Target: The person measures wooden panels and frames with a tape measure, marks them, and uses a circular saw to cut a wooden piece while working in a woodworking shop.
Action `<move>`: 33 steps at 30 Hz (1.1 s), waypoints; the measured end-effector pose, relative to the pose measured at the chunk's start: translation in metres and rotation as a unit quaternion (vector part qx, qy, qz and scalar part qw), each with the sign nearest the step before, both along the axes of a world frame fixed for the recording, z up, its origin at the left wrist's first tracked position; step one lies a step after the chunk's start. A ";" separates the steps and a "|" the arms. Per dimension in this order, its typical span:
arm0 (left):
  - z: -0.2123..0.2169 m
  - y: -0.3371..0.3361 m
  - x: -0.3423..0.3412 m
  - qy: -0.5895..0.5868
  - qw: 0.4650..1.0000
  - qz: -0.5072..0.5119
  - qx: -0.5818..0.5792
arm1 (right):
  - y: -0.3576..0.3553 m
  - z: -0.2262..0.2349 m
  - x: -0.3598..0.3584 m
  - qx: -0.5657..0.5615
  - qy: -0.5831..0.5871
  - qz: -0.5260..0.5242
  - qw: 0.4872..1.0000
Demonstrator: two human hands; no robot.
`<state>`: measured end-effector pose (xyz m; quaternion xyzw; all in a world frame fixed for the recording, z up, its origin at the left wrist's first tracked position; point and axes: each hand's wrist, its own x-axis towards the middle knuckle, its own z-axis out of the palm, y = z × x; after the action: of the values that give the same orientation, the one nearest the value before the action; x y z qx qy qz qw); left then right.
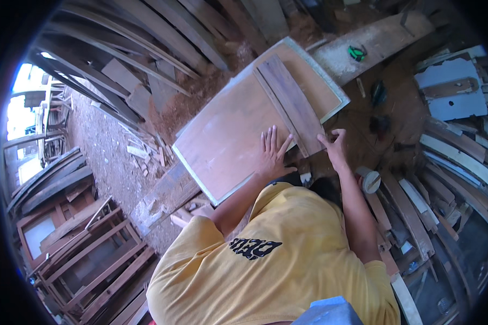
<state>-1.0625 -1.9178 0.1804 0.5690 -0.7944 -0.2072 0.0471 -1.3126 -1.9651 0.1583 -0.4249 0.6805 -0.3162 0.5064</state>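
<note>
Flatly, the left hand (273, 155) spreads on the panel (222, 138); right hand (336, 150), grip parted, touches the plank (294, 103)

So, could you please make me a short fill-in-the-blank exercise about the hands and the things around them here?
1. The person's ____ hand lies with its fingers spread on the large rectangular panel.
2. The right hand is at the near end of a wooden board that lies on top of that same ____.
3. The small object on the dusty plank beyond the panel is black and bright ____.
4. The person's shirt, with a black print, is ____.

Missing words: left; panel; green; yellow.
</note>
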 end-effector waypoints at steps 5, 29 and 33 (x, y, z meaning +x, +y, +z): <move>-0.016 -0.017 -0.008 0.024 0.999 0.049 0.005 | -0.019 -0.031 0.002 0.074 0.044 -0.065 0.994; -0.014 -0.017 -0.017 -0.001 0.988 0.149 0.044 | -0.070 -0.014 -0.007 0.307 -0.268 0.049 0.912; -0.014 -0.035 -0.032 -0.001 0.989 0.142 0.033 | -0.081 -0.021 -0.039 0.289 -0.251 0.023 0.924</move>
<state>-1.0943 -1.9531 0.1668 0.6772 -0.6985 -0.2244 0.0563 -1.3511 -2.0457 0.1371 -0.1827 0.5829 -0.1904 0.7685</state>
